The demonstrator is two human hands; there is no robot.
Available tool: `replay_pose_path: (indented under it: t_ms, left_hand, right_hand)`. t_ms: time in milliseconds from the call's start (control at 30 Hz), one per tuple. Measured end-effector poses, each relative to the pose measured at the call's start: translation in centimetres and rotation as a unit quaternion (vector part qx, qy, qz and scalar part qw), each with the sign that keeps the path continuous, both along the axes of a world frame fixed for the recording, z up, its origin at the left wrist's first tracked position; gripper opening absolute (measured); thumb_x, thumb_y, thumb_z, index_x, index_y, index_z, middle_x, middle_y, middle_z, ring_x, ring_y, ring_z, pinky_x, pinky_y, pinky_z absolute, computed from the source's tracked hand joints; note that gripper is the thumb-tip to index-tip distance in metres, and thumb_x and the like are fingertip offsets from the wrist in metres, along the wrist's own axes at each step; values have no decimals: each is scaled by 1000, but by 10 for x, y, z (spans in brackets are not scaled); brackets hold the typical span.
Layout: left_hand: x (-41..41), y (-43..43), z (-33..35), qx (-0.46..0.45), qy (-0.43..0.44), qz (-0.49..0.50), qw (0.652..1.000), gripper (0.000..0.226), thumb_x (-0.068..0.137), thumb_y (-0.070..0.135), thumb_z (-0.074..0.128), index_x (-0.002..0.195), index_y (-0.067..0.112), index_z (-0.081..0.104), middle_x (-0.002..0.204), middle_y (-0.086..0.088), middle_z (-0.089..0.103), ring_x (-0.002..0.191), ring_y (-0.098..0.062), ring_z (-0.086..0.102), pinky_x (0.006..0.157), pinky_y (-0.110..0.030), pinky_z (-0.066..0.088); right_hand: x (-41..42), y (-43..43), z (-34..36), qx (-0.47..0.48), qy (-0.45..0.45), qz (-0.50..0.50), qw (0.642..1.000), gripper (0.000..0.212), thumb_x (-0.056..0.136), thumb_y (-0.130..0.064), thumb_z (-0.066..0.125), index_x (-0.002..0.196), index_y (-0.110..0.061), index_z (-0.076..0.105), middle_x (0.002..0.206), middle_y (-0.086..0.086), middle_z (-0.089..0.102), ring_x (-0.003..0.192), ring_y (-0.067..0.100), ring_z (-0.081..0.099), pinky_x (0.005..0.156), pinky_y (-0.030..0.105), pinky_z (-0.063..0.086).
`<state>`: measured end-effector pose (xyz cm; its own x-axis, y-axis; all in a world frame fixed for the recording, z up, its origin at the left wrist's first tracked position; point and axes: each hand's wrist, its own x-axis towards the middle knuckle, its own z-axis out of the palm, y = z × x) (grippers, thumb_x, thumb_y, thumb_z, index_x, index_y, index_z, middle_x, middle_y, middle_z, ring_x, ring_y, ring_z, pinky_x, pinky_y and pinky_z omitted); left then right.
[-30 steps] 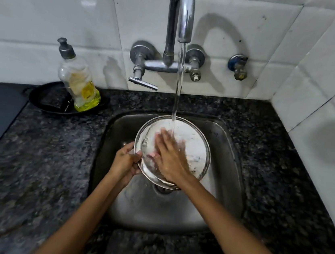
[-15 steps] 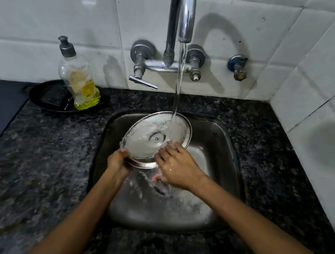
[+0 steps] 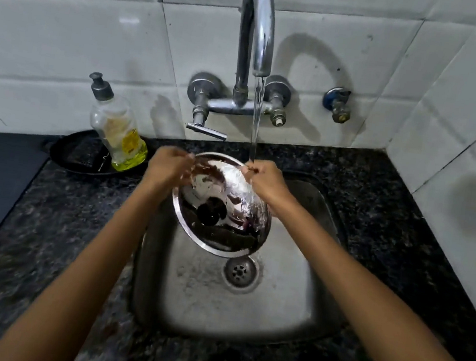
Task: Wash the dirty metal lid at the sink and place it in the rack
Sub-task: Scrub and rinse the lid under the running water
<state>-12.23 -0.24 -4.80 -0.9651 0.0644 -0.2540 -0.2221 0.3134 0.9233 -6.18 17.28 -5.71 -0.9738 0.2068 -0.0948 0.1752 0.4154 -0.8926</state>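
Lid [image 3: 221, 205] lifted — both hands gripping.

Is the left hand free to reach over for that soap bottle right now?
Probably not at once: the left hand grips the metal lid's rim, as does the right hand. The soap bottle stands close on its left with nothing between, so letting go would do.

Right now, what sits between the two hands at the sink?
In the head view, the metal lid spans the gap: left hand and right hand grip opposite edges, the tap stream landing beside the right hand.
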Motion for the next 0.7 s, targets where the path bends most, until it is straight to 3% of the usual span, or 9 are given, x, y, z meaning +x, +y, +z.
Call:
replay_pose_path:
  t_ms: [100,200,300,400,433,500,567,700]
  left_hand:
    - [-20,5,10,-107,85,43,990,42,78,41,60,100,5,61,96,-17,65,91,-30,62,83,-39,51]
    - [-31,27,15,-81,66,48,993,49,76,55,60,83,6,60,86,-14,60,85,-25,57,77,-34,47]
    - [-36,45,9,-40,39,115,992,64,70,55,65,106,2,60,109,-14,65,102,-31,59,95,-43,48]
    - [-34,56,8,-129,60,156,978,56,69,50,64,107,9,63,119,-16,62,114,-37,53,98,-51,43]
    - [-32,56,9,-215,87,152,961,53,74,46,62,111,9,60,126,-16,56,120,-37,47,100,-53,39]
    - [-24,55,6,-391,189,131,891,43,82,32,59,116,6,54,131,-19,45,125,-37,38,99,-56,30]
    - [-18,53,4,-470,269,114,833,34,84,22,58,113,5,53,126,-21,44,121,-37,38,96,-56,30]
    - [-16,43,6,-504,262,67,821,39,82,27,61,115,9,51,130,-19,40,123,-38,35,98,-63,26]
  right_hand:
    - [5,8,0,-47,19,-34,998,38,88,-9,49,52,-19,41,53,-4,36,53,10,32,56,30,23]
    - [11,23,-3,-61,20,-69,996,41,87,-10,49,48,-20,43,54,-2,37,59,16,38,58,31,25]
    - [20,38,-5,-56,8,-84,995,45,87,-11,49,44,-21,45,54,1,38,64,20,43,58,32,27]
    - [34,46,0,-54,13,-85,995,42,84,-1,43,47,-21,38,54,1,30,54,16,32,52,27,23]
    - [38,48,2,-50,16,-85,995,41,82,3,41,49,-20,35,55,1,28,52,12,27,47,24,22]
    - [44,50,6,-46,14,-89,995,40,80,5,39,49,-19,33,55,1,27,50,10,24,42,19,18]
    - [47,53,6,-35,10,-100,994,40,80,4,40,47,-19,35,53,1,31,49,11,26,43,22,19]
    - [52,50,6,-32,8,-116,993,29,85,-6,47,58,-16,51,61,6,44,59,18,39,56,28,29]
